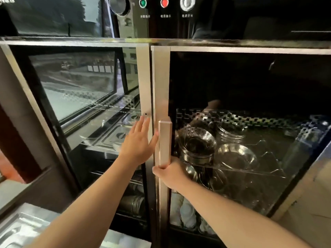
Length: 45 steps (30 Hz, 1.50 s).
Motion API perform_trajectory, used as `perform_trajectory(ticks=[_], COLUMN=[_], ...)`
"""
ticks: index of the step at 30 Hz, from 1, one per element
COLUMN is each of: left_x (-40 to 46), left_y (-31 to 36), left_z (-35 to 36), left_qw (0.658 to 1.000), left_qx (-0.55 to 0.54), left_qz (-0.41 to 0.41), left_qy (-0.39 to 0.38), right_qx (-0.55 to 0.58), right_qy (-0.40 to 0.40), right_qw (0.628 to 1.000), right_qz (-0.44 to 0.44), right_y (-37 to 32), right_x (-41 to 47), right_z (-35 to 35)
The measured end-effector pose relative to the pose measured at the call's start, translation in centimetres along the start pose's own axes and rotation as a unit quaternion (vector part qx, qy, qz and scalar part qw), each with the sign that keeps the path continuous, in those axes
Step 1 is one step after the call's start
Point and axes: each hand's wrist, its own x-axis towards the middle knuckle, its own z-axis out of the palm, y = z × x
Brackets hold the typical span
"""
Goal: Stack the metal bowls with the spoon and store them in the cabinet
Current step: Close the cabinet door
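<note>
Your right hand (170, 171) grips the cabinet (250, 49) door handle (164, 142); your left hand (138, 142) presses flat, fingers straight, on the left door. Metal bowls (236, 156) sit inside on the right shelf.

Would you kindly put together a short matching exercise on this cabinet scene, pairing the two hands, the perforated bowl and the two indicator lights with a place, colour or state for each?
Things:
1. left hand
2. right hand
3. perforated metal bowl
4. left indicator light
5. right indicator light

Descriptions:
A. red
B. fingers straight, flat against the left door frame
C. green
D. grips the lower end of the vertical door handle
E. behind the right glass door, on a wire shelf

Pairs: 1-B, 2-D, 3-E, 4-C, 5-A
</note>
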Motion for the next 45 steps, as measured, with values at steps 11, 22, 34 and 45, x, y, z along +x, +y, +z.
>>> perform_trajectory(ticks=[11, 22, 34, 45], left_x=[1.0, 1.6, 1.0, -0.5], left_y=[-1.4, -2.1, -1.0, 0.5], left_z=[3.1, 4.2, 3.3, -1.0], left_qw=[0.999, 0.994, 0.999, 0.999], left_qx=[-0.009, -0.007, -0.001, -0.006], left_qz=[0.027, 0.040, 0.001, -0.033], left_qy=[0.035, 0.099, 0.036, 0.005], right_qx=[-0.011, -0.009, -0.044, -0.149], right_qy=[0.047, 0.072, 0.032, -0.037], right_qw=[0.998, 0.997, 0.998, 0.988], right_qz=[-0.032, -0.024, -0.044, -0.005], right_y=[-0.9, -1.0, -0.6, -5.0], right_x=[3.4, 6.0, 4.9, 1.4], right_z=[-0.2, -0.3, -0.5, -3.8])
